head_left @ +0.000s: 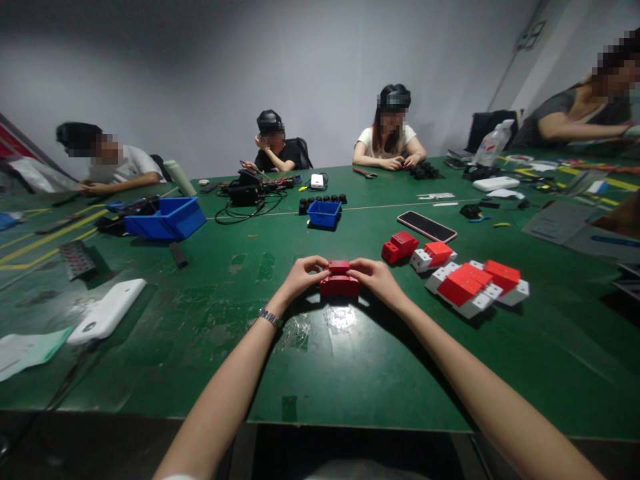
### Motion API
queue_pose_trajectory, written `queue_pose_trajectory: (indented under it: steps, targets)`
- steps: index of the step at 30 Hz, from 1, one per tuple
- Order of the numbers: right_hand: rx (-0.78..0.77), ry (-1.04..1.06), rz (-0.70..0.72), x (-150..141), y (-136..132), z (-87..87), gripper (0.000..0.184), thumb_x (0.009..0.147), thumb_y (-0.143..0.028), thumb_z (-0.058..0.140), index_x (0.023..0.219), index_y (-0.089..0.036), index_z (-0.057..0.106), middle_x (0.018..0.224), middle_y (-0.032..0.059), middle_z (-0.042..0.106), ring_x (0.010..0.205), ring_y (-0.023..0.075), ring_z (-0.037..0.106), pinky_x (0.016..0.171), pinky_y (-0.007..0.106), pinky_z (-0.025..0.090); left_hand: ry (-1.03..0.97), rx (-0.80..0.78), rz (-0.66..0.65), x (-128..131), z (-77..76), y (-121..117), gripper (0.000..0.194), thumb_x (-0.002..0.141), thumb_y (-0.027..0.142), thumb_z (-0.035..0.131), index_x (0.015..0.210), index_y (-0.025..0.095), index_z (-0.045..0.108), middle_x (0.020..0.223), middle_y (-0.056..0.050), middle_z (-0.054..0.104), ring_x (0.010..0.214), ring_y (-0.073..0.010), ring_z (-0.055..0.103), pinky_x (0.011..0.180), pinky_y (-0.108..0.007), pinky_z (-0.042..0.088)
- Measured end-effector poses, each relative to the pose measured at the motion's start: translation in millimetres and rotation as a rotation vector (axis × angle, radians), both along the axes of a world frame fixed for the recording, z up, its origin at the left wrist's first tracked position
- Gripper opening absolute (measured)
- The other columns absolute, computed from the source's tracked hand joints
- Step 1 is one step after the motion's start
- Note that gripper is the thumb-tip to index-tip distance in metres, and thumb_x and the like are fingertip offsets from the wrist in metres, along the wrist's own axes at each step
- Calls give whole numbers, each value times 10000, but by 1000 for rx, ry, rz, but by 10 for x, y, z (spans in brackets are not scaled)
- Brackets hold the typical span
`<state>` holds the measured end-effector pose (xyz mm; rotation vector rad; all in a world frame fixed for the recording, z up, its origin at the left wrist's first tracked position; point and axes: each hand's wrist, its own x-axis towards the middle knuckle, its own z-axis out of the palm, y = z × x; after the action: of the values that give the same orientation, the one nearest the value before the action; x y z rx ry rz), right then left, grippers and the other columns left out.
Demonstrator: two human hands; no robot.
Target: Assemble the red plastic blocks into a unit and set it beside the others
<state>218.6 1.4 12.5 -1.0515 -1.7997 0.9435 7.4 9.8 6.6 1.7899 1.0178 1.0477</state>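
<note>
A red surge protector [340, 287], a stepped block, stands upright on the green table in front of me. My left hand [304, 275] grips its upper left side between thumb and fingers. On the opposite side, my right hand [376, 276] pinches the upper right part. Its underside and back are hidden from me. To the right of my right hand lies another all-red surge protector [400, 247]. Beside that one sit a small red and white surge protector [434, 256], a wide one [463, 288] and a further one [505, 281].
A phone [427, 226] lies beyond the red blocks. Blue bins [173, 219] [324, 213] stand farther back, near black parts and cables [250, 190]. At left is a white power bank [107, 310]. A cardboard box [583, 233] is at right. Several people sit around the table.
</note>
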Motion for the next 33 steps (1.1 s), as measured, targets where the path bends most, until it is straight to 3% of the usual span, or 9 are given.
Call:
queue_pose_trajectory:
  steps: [33]
  targets:
    - [-29, 94, 31, -17, 5, -51, 234, 754, -312, 614, 925, -165, 679, 926, 61, 706, 862, 194, 647, 806, 308, 476, 21, 31, 24, -2, 23, -21, 247, 723, 329, 667, 852, 119, 669, 870, -77, 671, 812, -173, 613, 750, -262, 466]
